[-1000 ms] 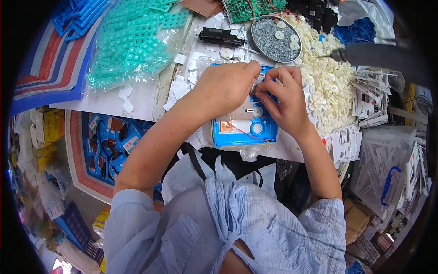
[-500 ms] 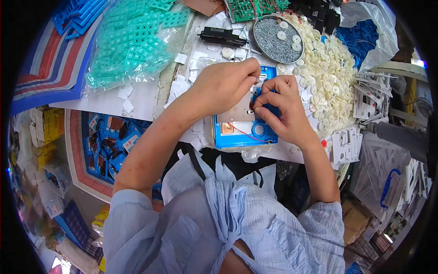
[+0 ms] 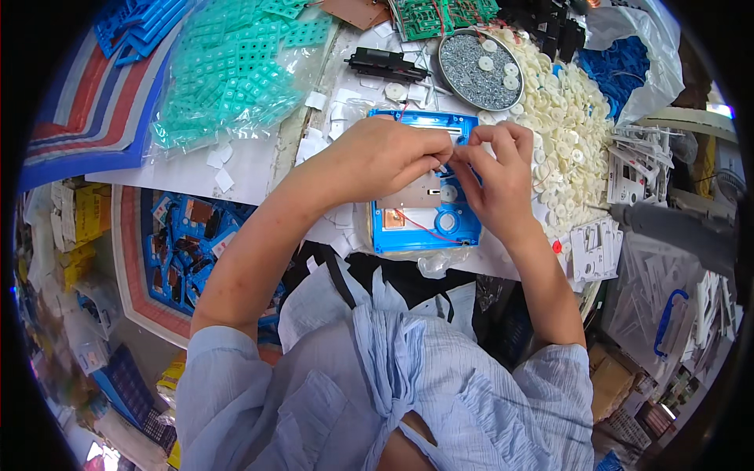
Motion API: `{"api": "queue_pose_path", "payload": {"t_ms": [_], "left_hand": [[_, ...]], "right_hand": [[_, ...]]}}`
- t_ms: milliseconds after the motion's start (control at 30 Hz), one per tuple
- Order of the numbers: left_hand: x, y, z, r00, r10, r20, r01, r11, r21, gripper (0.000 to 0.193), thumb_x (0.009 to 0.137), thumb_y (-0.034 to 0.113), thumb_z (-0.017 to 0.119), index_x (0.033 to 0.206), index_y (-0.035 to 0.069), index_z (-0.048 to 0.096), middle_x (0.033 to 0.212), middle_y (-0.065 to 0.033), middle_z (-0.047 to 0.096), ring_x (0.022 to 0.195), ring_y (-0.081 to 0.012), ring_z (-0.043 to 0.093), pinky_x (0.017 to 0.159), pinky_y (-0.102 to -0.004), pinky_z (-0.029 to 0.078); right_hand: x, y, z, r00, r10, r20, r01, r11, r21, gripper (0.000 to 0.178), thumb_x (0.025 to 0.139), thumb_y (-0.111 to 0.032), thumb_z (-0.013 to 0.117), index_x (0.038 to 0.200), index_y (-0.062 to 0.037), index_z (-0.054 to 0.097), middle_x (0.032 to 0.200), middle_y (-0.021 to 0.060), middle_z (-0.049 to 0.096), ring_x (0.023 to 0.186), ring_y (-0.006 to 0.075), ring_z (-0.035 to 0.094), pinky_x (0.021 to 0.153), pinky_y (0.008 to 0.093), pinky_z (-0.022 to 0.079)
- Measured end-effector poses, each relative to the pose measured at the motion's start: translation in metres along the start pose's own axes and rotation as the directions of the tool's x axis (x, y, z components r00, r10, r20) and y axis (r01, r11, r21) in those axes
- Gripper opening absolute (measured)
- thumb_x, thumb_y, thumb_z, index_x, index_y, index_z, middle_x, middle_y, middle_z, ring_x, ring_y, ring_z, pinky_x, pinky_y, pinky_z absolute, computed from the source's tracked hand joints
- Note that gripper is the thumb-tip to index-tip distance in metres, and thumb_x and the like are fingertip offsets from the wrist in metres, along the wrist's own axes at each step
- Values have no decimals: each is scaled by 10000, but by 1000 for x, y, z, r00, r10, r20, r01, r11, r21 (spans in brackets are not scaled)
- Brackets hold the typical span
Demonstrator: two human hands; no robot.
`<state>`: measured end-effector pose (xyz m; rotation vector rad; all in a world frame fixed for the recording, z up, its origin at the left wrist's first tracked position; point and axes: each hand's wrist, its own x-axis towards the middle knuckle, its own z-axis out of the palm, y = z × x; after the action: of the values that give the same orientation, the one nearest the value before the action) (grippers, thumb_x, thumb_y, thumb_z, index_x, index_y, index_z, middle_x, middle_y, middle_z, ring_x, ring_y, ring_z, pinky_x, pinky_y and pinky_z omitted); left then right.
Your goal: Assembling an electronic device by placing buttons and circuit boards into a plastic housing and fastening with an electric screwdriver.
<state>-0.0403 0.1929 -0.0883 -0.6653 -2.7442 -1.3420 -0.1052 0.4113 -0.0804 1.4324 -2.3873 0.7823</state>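
A blue plastic casing lies in front of me, with a brown circuit board and a thin red wire fitted in it. My left hand reaches over its upper part, thumb and fingers pinched. Close beside those fingertips, at the casing's right side, my right hand also pinches with thumb and forefinger. Whatever is between the fingertips is too small and covered to make out. A small black-and-white switch shows on the board's right edge, below the hands.
A round tray of screws stands beyond the hands, next to a heap of cream plastic discs. A black plastic mechanism lies left of the tray. Farther left is a bag of green button pieces. Blue assemblies fill a container lower left.
My right hand has moved up and slightly right, its fingertips now meeting my left hand's. My left hand has shifted slightly downward. The switch and a round part on the board are uncovered.
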Motion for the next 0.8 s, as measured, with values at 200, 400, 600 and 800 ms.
{"api": "queue_pose_path", "payload": {"t_ms": [200,400,600,800], "left_hand": [[-3,-3,2,999,-3,-50,1,999,-41,113,941,187,630,995,96,670,829,-105,707,738,-321,681,649,-401,501],[-4,-3,6,994,-21,-105,13,997,-73,95,916,149,646,970,75,670,791,-107,691,699,-298,666,618,-384,486],[-3,2,5,962,-59,-267,24,991,-131,94,882,105,658,926,25,635,833,-112,623,685,-269,601,614,-371,476],[14,7,0,989,-72,-129,88,989,122,117,851,115,669,919,21,649,955,-123,624,773,-288,637,680,-404,512]], "right_hand": [[3,10,3,975,164,151,-195,955,223,111,780,-106,785,865,-89,715,1031,47,600,1052,306,487,948,416,408],[7,12,1,977,131,168,-165,964,209,123,766,-111,791,877,-98,742,1049,41,606,1057,308,495,960,418,430],[11,-3,-26,950,-113,291,122,993,-10,212,713,-101,755,925,-86,761,1067,51,616,1115,325,536,1020,511,428],[8,-22,-27,924,-90,372,164,971,-173,266,756,-132,713,994,-22,758,1058,79,626,1178,335,543,1057,583,392]]}}
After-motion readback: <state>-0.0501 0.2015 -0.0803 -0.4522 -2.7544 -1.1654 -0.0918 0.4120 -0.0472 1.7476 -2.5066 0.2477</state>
